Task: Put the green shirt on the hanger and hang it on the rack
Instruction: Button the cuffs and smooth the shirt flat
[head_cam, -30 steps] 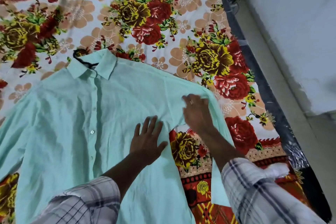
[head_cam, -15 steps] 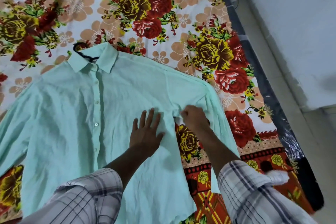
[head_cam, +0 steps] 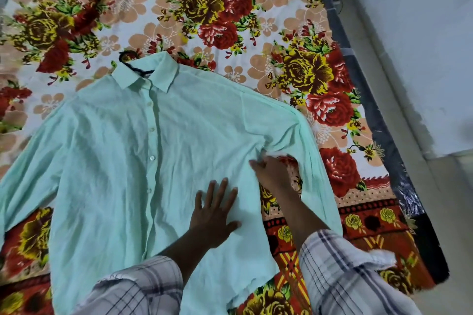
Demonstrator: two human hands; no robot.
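The light green shirt (head_cam: 122, 166) lies buttoned and face up on the flowered bedsheet, sleeves spread to both sides. A black hanger (head_cam: 131, 64) sits inside it; only its hook shows above the collar. My left hand (head_cam: 213, 212) rests flat on the shirt's lower right front, fingers apart. My right hand (head_cam: 272, 174) is at the right armpit seam, fingers closed on the fabric there, between the body and the right sleeve.
The bed (head_cam: 256, 20) with its red and yellow flower sheet fills most of the view. Its dark edge (head_cam: 378, 123) runs down the right side. Beyond it are a bare grey floor and wall (head_cam: 422, 46). No rack is in view.
My right hand slid from the right shoulder down to the armpit seam and closed on the fabric. My left hand stayed flat on the shirt front.
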